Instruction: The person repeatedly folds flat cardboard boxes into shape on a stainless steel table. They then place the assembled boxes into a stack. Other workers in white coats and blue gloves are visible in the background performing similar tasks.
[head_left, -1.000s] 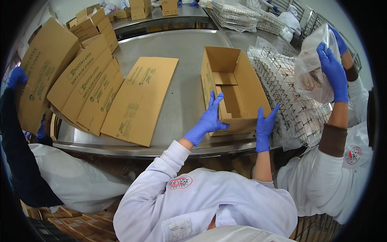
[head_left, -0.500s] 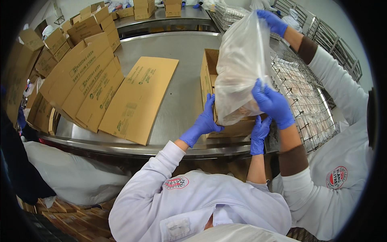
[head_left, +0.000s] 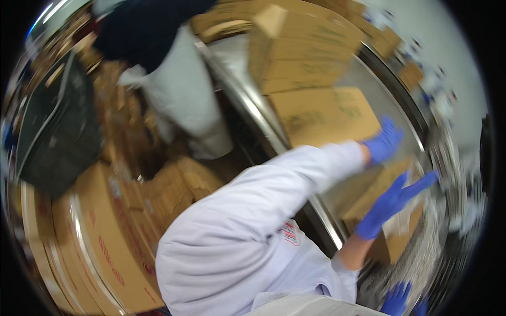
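Note:
My left hand [head_left: 383, 141], in a blue glove, is raised beside the flat folded carton [head_left: 327, 111] on the steel table. Its fingers are stretched out and hold nothing. My right hand [head_left: 392, 206], gloved alike, reaches across the open cardboard box [head_left: 363, 199] with its fingers straight and the thumb apart. Beneath and beside that hand, clear plastic [head_left: 401, 217] shows at the box. A co-worker's blue-gloved hand [head_left: 396, 299] is low on the right, next to a blurred wire rack. Motion smears much of the picture.
Several tall cartons [head_left: 308, 50] stand on the steel table [head_left: 234, 71]. A person in a dark top and pale apron [head_left: 182, 100] stands beside it. Large stacked cartons [head_left: 113, 242] and a dark green covered thing [head_left: 63, 129] are on the left. A wire rack [head_left: 416, 258] lies at the right.
The view has swung left and tilted. Both my hands have come away from the box and plastic bag. The co-worker's hands, earlier holding the bag up, are now low on the right.

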A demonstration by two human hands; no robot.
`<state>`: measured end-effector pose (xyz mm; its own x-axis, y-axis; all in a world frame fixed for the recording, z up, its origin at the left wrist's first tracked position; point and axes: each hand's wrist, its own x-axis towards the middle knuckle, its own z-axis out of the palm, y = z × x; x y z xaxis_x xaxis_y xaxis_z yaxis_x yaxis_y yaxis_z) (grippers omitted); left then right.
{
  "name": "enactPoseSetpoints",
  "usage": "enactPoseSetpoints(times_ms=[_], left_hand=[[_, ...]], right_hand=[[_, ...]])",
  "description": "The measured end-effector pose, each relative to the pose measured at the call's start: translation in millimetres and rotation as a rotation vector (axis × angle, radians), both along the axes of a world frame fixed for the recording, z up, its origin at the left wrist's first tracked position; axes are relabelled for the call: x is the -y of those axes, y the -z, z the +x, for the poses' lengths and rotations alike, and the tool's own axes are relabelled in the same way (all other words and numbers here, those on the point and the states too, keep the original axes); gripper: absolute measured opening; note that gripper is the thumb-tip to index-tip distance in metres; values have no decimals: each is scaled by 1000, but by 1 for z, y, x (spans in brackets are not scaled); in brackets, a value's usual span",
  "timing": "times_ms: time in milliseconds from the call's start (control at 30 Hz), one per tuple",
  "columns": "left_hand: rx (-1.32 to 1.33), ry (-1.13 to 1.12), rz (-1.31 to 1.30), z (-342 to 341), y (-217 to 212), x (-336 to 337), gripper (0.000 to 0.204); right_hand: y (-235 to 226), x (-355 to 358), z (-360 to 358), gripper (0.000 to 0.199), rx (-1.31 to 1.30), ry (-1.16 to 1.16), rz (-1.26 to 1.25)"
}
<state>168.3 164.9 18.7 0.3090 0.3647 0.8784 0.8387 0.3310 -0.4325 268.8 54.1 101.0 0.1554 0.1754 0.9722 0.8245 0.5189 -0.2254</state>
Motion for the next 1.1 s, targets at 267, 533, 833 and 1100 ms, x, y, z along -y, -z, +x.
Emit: enactPoseSetpoints(times_ms=[267, 533, 833, 1100], left_hand=[[1938, 1522, -667, -142, -53, 49, 42], [2212, 1247, -26, -327, 0, 52, 33], [1852, 203, -465, -364, 168, 136, 40], [2587, 557, -308, -288, 214, 129, 85]], right_hand=[[-34, 23, -238, 74, 1542, -307, -953], [-15, 115, -315, 52, 781, -1341, -420], [233, -58, -179, 93, 870, 10, -1237], [237, 11, -178, 89, 902, -298, -1106]])
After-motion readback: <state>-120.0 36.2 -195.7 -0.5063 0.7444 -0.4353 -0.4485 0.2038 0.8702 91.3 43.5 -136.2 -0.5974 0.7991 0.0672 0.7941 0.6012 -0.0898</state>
